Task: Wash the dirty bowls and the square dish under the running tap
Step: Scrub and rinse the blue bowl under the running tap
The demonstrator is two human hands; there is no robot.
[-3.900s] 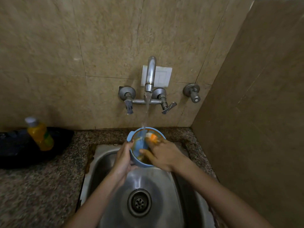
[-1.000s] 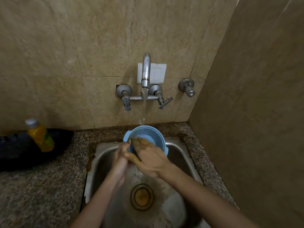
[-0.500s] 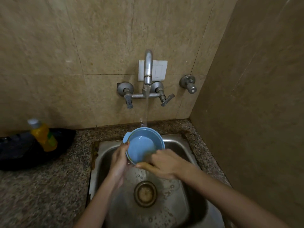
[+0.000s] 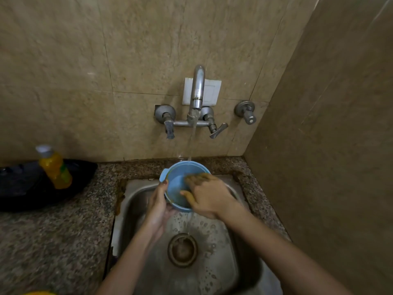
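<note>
Since the blue bowl (image 4: 174, 185) has to be turned into the running water, it is gripped at its left side by the left hand (image 4: 158, 202). The thumb is hooked over the rim and the fingers are curled underneath, so the bowl's mouth is tipped up and toward the person above the steel sink (image 4: 214, 271). The right hand (image 4: 209, 195) is brought in from the right with the wrist raised. Its fingers, smeared yellow-brown, are laid fairly flat against the inner wall, and nothing is seen to be held in them. Both hands are thus drawn close together on the one bowl, the left clamping it and the right pressing inside it. The forearms are stretched forward over the basin, the right one angled inward.

Water from the wall tap (image 4: 198, 88) is caught at the bowl's far rim, and a thin stream is shed from its low edge toward the drain (image 4: 182, 250). A brownish film is left on the inside, so the rubbing is judged unfinished.

To the left, on the granite desk (image 4: 53, 241), a yellow bottle (image 4: 55, 170) is stood against a black tray (image 4: 19, 188). No square dish can be made out with certainty.
</note>
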